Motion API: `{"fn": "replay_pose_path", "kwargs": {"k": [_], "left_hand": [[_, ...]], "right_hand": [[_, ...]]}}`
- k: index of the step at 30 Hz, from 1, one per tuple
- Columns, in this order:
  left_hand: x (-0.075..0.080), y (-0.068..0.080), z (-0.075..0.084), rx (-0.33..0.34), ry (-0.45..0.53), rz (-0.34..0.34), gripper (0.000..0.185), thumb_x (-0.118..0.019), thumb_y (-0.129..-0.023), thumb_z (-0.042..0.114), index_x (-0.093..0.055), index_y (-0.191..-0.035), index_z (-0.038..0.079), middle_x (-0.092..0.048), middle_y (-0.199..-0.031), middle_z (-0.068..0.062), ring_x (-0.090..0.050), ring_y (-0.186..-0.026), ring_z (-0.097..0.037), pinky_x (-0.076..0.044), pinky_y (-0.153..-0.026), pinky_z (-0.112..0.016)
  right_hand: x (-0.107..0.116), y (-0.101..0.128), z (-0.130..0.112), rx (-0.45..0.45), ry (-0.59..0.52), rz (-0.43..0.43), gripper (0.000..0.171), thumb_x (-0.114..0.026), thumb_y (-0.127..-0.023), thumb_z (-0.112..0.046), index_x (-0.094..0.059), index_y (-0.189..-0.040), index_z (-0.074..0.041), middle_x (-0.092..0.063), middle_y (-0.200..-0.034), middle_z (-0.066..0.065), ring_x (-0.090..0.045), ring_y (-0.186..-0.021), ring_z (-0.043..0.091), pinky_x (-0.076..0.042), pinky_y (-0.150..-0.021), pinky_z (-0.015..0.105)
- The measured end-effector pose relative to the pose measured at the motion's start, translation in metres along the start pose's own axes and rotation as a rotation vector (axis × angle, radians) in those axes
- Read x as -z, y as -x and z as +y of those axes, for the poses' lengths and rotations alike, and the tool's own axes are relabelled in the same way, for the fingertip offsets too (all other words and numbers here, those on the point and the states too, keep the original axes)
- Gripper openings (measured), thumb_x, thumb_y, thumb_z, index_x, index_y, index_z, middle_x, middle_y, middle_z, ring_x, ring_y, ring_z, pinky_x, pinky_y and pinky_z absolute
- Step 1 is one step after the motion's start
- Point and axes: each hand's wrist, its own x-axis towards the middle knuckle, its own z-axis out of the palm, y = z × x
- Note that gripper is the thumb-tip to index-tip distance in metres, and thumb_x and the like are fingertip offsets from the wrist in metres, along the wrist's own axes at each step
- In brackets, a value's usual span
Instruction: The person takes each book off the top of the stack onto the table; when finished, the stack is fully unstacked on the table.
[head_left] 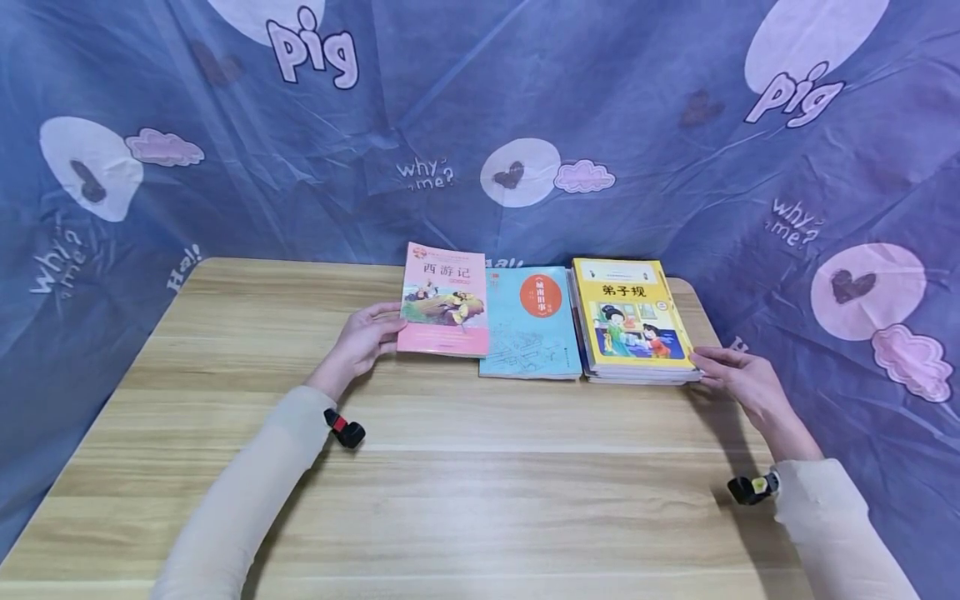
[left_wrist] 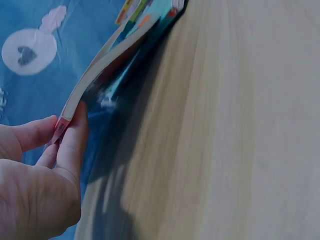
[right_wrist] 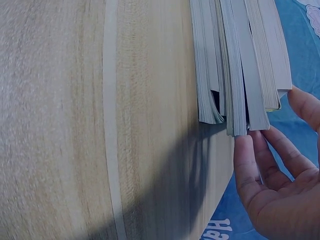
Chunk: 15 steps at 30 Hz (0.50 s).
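A wooden table [head_left: 450, 483] holds three book groups in a row at its far edge. The left hand [head_left: 363, 340] pinches the pink book [head_left: 445, 300] by its near-left corner, lifting that side. The right hand [head_left: 738, 379], fingers relaxed, touches the near-right corner of the yellow-topped stack [head_left: 633, 321].

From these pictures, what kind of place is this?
Probably a makeshift indoor recording corner: a wooden table stands against a hung blue cartoon sheet that hides the room. The left hand holds a pink book; the right hand touches a book stack.
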Motion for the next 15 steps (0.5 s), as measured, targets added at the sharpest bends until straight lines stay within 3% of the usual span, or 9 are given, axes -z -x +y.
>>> {"fn": "replay_pose_path", "kwargs": {"k": [7, 15], "left_hand": [[0.014, -0.006, -0.004, 0.026, -0.04, 0.031, 0.057, -0.059, -0.103, -0.003, -0.038, -0.157, -0.004, -0.076, -0.087, 0.012, -0.075, -0.076, -0.005, -0.067, -0.071, -0.02], [0.018, -0.013, -0.004, 0.064, -0.124, 0.048, 0.059, -0.06, -0.103, 0.0, -0.039, -0.158, -0.003, -0.072, -0.088, 0.011, -0.073, -0.077, -0.004, -0.067, -0.072, -0.018]], "right_hand": [[0.0, -0.002, 0.003, -0.012, 0.016, 0.008, 0.016, -0.077, -0.098, -0.025, -0.074, -0.094, -0.041, -0.074, -0.09, -0.027, -0.071, -0.081, -0.006, -0.065, -0.073, 0.015], [0.001, -0.003, 0.004, 0.0, 0.026, 0.004, 0.017, -0.077, -0.098, -0.026, -0.074, -0.093, -0.042, -0.074, -0.089, -0.027, -0.071, -0.081, -0.006, -0.065, -0.074, 0.015]]}}
